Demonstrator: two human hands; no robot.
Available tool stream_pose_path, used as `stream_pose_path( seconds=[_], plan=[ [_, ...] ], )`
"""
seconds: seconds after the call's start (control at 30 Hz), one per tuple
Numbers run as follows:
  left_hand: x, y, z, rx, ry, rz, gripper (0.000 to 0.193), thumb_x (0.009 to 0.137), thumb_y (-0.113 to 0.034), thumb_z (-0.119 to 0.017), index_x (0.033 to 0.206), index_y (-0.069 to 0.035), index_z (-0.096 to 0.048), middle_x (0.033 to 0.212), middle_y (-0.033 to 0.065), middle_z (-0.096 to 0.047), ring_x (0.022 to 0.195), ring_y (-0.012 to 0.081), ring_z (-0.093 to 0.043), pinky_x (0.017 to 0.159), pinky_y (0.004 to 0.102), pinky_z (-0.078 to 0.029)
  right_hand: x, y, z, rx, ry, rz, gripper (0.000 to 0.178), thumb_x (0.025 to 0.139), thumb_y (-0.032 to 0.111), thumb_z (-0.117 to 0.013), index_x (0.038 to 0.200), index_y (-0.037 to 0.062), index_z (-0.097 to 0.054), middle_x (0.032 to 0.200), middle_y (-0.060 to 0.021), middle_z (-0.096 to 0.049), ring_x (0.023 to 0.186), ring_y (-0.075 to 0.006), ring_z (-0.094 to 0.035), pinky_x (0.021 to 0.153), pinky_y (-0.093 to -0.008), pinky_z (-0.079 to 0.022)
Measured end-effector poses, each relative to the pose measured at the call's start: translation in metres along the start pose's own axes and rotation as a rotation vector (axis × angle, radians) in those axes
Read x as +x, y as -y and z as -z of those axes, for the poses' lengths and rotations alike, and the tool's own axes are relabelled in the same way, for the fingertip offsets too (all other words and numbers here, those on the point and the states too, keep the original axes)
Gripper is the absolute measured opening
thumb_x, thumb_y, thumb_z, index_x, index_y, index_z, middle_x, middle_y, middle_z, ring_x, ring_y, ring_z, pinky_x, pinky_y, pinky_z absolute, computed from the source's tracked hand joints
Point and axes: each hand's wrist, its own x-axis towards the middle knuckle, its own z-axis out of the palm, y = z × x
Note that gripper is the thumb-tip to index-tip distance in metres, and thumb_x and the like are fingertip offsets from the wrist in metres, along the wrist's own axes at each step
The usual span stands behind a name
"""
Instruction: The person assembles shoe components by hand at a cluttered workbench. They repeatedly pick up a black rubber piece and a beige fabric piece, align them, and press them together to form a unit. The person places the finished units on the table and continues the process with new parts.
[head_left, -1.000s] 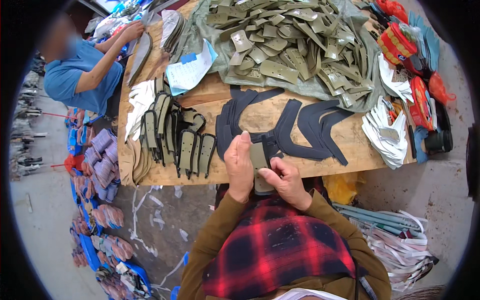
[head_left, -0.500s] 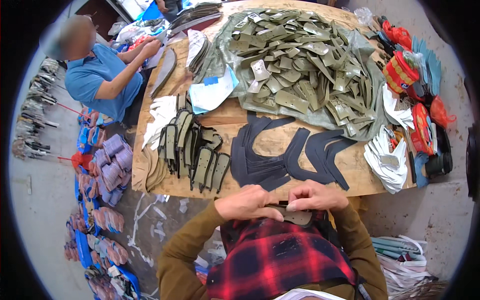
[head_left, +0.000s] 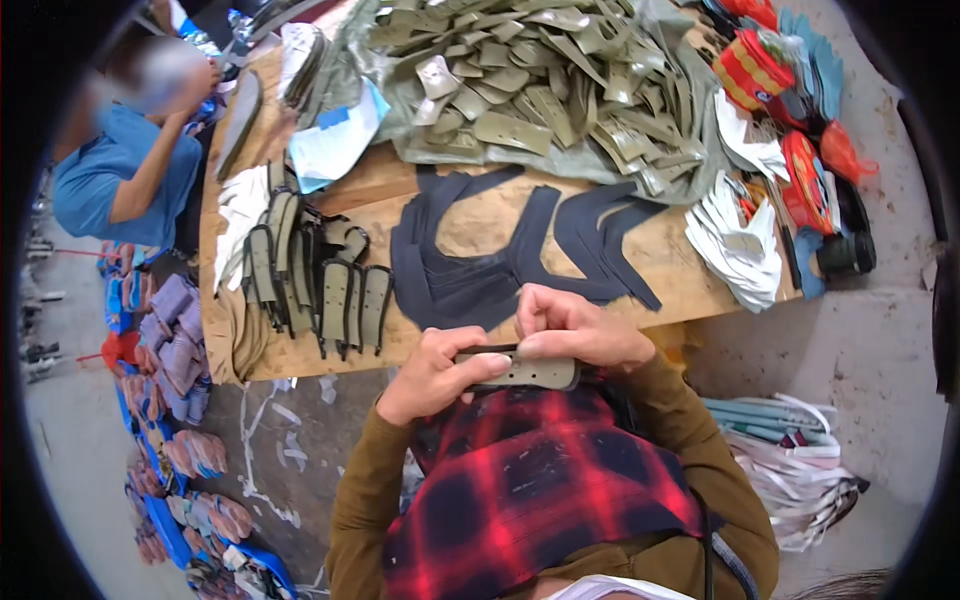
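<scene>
Just above my lap I hold a grey-olive curved plate [head_left: 540, 373] with small holes and a dark strip along its upper edge. My left hand [head_left: 432, 378] grips its left end, thumb lying across the face. With thumb and bent fingers, my right hand [head_left: 582, 330] pinches the strip at the upper edge near the middle. Fingers partly hide the plate's left end. Beyond my hands lie dark fabric cutouts [head_left: 455, 285] in curved shapes. To their left stand several black-edged olive plates [head_left: 345, 305] of similar shape.
A heap of olive plates [head_left: 515, 130] lies on a green sheet at the back of the wooden table [head_left: 300, 355]. White gloves-like pieces [head_left: 735, 250] and red containers [head_left: 752, 70] are at right. A person in blue [head_left: 130, 180] is at far left. Bundled strips [head_left: 790, 465] hang lower right.
My hands and the plate have risen and moved left in the picture, and the plate's face shows more. The view has shifted, and the person at left has raised a hand toward the head.
</scene>
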Motion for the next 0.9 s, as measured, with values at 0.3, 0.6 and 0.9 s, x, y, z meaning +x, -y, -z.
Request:
stream_pose_path(
  seconds=[0.3,0.6,0.9],
  plan=[
    [-0.003,0.001,-0.017,-0.096,-0.17,-0.046,0.02,0.091,-0.02,-0.067,0.083,-0.001,-0.066,0.063,-0.0014,-0.059,0.047,0.0035,-0.051,0.043,0.0192,-0.039,0.004,-0.01,0.005,0.1,-0.073,0.12,0.021,0.097,0.023,-0.061,0.097,0.0075,-0.048,0.079,-0.0004,-0.056,0.057,-0.0072,-0.057,0.044,-0.0228,-0.051],
    [0.005,0.019,-0.035,-0.357,-0.295,-0.033,0.022,0.094,-0.023,-0.066,0.091,-0.001,-0.064,0.065,-0.0003,-0.06,0.048,0.0035,-0.052,0.043,0.0198,-0.039,0.008,-0.004,0.007,0.181,-0.17,0.12,0.02,0.099,0.025,-0.059,0.095,0.0096,-0.047,0.082,0.001,-0.055,0.06,-0.0052,-0.058,0.042,-0.0205,-0.047],
    [0.014,0.013,-0.061,-0.325,-0.456,-0.115,0.023,0.097,-0.023,-0.062,0.093,-0.001,-0.061,0.061,-0.0009,-0.058,0.05,0.0043,-0.053,0.044,0.0209,-0.039,0.02,-0.007,0.005,0.363,-0.193,0.409,0.027,0.103,0.035,-0.05,0.102,0.0078,-0.054,0.087,-0.0001,-0.053,0.077,-0.006,-0.051,0.066,-0.0217,-0.044]
  ],
)
